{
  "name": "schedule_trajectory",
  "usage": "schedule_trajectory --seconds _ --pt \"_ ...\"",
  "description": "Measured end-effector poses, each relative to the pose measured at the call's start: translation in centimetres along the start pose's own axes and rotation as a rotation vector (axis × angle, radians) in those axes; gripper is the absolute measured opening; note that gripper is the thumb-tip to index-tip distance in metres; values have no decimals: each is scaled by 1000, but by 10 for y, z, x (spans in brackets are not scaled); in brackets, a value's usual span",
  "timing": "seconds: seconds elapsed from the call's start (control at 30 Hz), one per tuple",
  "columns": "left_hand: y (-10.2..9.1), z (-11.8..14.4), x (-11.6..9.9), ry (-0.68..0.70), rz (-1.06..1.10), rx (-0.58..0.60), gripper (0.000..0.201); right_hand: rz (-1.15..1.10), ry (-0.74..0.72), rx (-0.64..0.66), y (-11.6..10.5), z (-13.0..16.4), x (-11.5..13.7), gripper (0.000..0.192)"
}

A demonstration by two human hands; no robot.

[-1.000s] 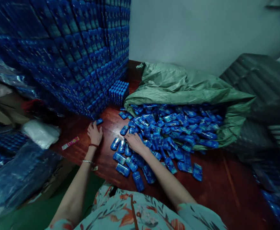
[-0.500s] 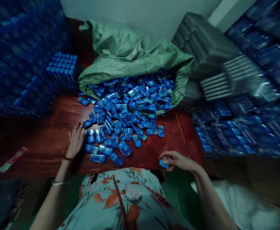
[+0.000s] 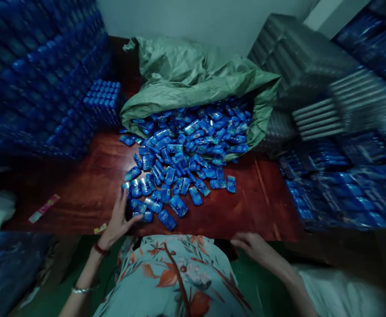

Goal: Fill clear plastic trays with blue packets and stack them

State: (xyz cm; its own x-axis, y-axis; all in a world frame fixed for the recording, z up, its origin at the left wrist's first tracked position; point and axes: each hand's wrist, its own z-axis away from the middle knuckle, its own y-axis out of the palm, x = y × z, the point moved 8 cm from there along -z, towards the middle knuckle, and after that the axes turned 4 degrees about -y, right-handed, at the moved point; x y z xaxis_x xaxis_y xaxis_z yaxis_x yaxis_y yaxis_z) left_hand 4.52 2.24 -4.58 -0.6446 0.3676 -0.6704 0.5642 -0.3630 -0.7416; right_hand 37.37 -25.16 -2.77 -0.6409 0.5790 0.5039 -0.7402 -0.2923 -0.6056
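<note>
A heap of small blue wrapped packets (image 3: 179, 163) spills from a green woven sack (image 3: 186, 90) onto the reddish-brown table (image 3: 103, 176). At the heap's front left corner, my left hand (image 3: 118, 220) has thumb and fingers spread beside a few packets (image 3: 143, 215) and touches the nearest of them. It wears a dark red bracelet. My right hand (image 3: 254, 248) hangs low at the table's front edge, right of my body. Its fingers are blurred and partly hidden, and no packet shows in it.
Tall stacks of blue packs (image 3: 41, 88) stand at the left, with a smaller block (image 3: 103, 94) beside the sack. Grey trays (image 3: 298, 57) and more blue packs (image 3: 347, 185) fill the right side. A pink strip (image 3: 44, 209) lies on the table's left part.
My left hand has moved toward me and spread around the front left packets. My right hand has dropped to the table edge; the blue packet it held is no longer visible there.
</note>
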Motion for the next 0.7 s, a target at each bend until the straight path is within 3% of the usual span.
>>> schedule_trajectory --seconds 0.07,0.13,0.27,0.4,0.6,0.7 --pt "16 10 -8 49 -142 -21 107 -15 -234 -116 -23 -18 62 29" --pt "27 14 -15 39 -255 -82 108 34 -399 -263 -30 -36 115 31" --pt "36 7 -29 -44 -309 -194 101 387 -628 -419 9 -72 180 58" --pt "39 -12 -34 -100 -265 -182 100 626 -865 -606 39 -100 191 59" --pt "31 -34 -24 -137 -162 -89 96 585 -983 -761 25 -136 189 61" --pt "3 -35 -8 -128 -125 -145 78 530 -985 -775 17 -136 188 62"
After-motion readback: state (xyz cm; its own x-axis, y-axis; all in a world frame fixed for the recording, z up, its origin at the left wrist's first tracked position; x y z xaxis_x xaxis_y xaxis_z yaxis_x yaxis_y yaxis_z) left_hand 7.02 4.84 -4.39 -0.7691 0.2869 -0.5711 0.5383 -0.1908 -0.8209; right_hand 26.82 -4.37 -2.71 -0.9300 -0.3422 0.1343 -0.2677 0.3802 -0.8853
